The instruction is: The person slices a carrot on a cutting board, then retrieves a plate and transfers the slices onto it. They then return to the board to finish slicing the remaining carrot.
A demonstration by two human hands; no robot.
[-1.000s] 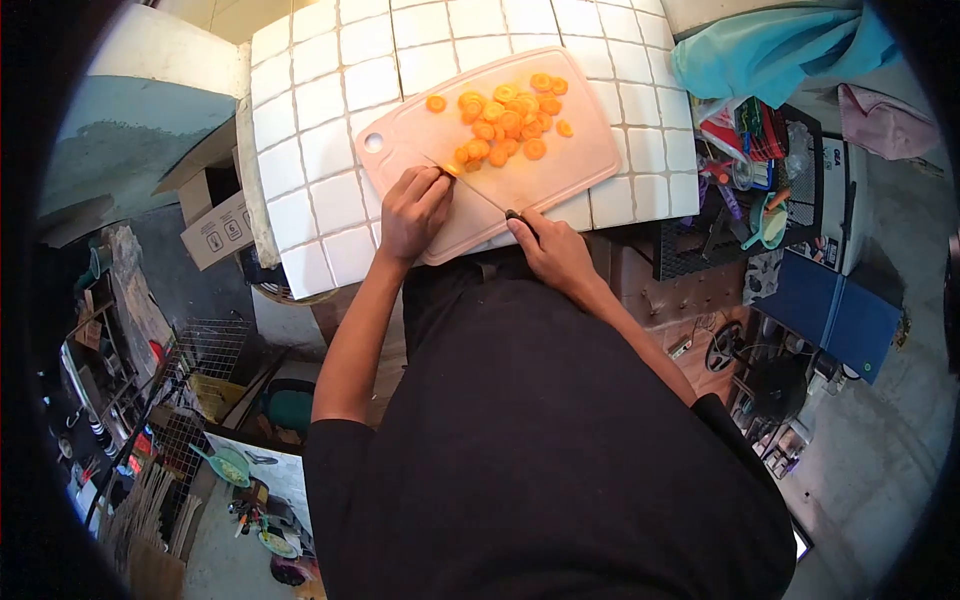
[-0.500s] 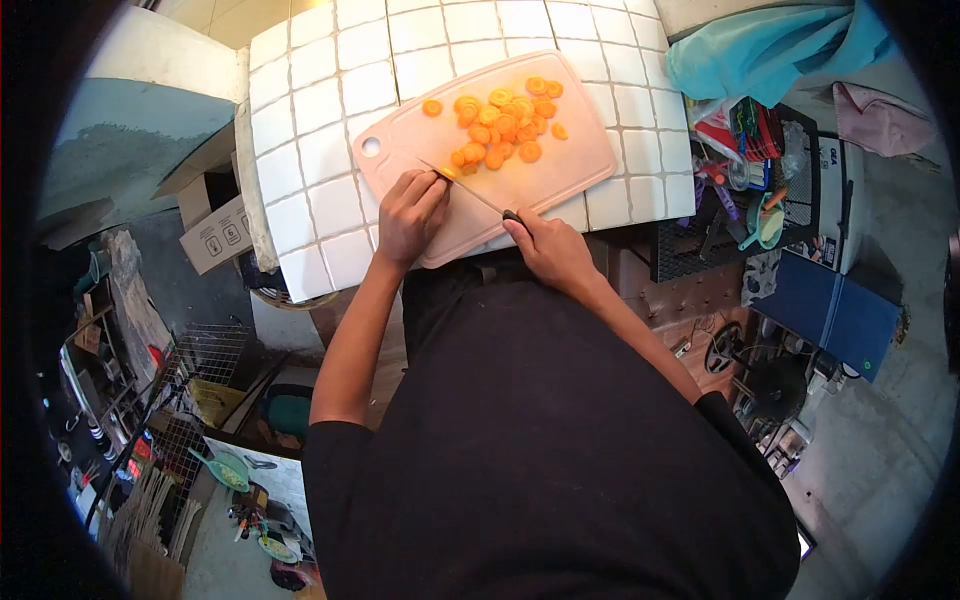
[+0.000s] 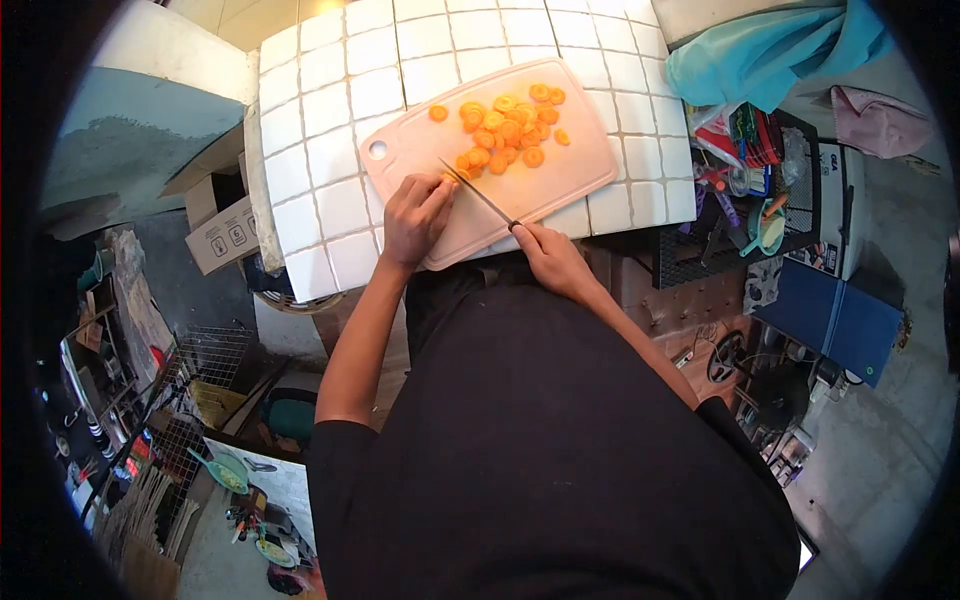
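A pink cutting board (image 3: 410, 155) lies tilted on the white tiled counter (image 3: 340, 115). Orange carrot slices (image 3: 512, 130) are piled and scattered over its upper middle. My left hand (image 3: 416, 215) is closed on a small carrot piece (image 3: 450, 178) at the board's lower left, mostly hidden by the fingers. My right hand (image 3: 552, 258) grips the dark handle of a knife (image 3: 482, 196) at the board's near edge. The blade points up and left, its middle beside the carrot piece and my left fingertips.
To the right of the counter stands a black rack (image 3: 800, 205) with utensils and a green strainer (image 3: 768, 232). A teal cloth (image 3: 775, 55) hangs at the upper right. A cardboard box (image 3: 222, 236) stands left of the counter.
The knife blade has shifted slightly to the right and shows more fully beside my left fingertips. The whole view has moved a little.
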